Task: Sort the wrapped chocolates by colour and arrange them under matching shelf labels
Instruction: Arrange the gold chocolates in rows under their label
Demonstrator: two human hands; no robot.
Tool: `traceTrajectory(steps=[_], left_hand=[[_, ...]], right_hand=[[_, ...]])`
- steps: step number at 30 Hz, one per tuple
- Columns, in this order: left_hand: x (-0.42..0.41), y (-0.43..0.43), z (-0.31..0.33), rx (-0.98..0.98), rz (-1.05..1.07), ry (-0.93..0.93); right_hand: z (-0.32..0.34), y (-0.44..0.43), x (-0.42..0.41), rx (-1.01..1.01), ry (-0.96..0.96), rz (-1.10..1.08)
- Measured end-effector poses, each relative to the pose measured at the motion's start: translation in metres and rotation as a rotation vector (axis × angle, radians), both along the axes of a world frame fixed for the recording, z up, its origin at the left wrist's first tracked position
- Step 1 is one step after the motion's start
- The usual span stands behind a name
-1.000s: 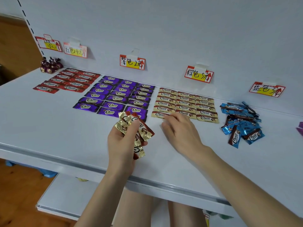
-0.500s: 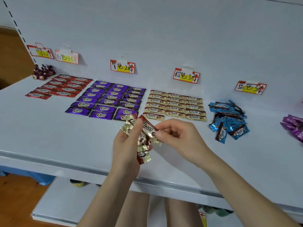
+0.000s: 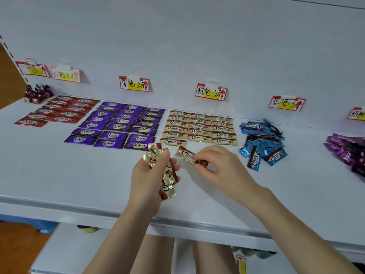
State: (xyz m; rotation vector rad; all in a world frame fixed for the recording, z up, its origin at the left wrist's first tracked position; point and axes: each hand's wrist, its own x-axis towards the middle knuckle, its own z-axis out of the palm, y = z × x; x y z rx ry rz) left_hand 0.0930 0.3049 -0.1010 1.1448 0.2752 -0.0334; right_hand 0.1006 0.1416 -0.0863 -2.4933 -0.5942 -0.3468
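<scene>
Both forearms reach forward; the left hand [image 3: 146,176], thumb up, grips a bunch of gold chocolates [image 3: 168,179], and the right hand [image 3: 222,168] beside it pinches a single gold chocolate [image 3: 185,154].

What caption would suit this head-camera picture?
Sorting: right hand pinches a gold chocolate while left hand grips a gold bundle near the gold rows.

**Shelf** [image 3: 59,175]: smooth, matt white surface, probably painted metal. **Brown label** [image 3: 211,92]: matt paper under a strip of translucent tape. **Gold wrappers** [image 3: 199,127], directly below the label: glossy film with crimped ends. **Purple wrappers** [image 3: 118,125] and **red wrappers** [image 3: 59,111], left of the label: shiny, smooth plastic film. **Blue wrappers** [image 3: 262,147], right of it: crinkled, reflective film. **Bundle** [image 3: 168,184] in the left hand [image 3: 146,178], in front of the label: creased metallic gold foil. **Single bar** [image 3: 185,154] pinched by the right hand [image 3: 223,167]: same foil.
</scene>
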Motion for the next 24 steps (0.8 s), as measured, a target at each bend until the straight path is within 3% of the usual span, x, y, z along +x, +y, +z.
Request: traceTrajectory(steps=[4, 7, 12, 24], left_hand=[[0.010, 0.005, 0.002, -0.136, -0.006, 0.057], [0.014, 0.005, -0.002, -0.121, -0.027, 0.059], [0.014, 0.004, -0.014, -0.066, -0.006, 0.014], [0.008, 0.003, -0.015, -0.065, 0.016, -0.057]], right_hand=[[-0.006, -0.024, 0.032, -0.156, 0.041, -0.134], [-0.012, -0.030, 0.044, -0.237, 0.102, -0.143], [-0.027, -0.021, 0.034, -0.155, 0.029, -0.193], [-0.036, -0.009, 0.038, -0.177, 0.010, -0.232]])
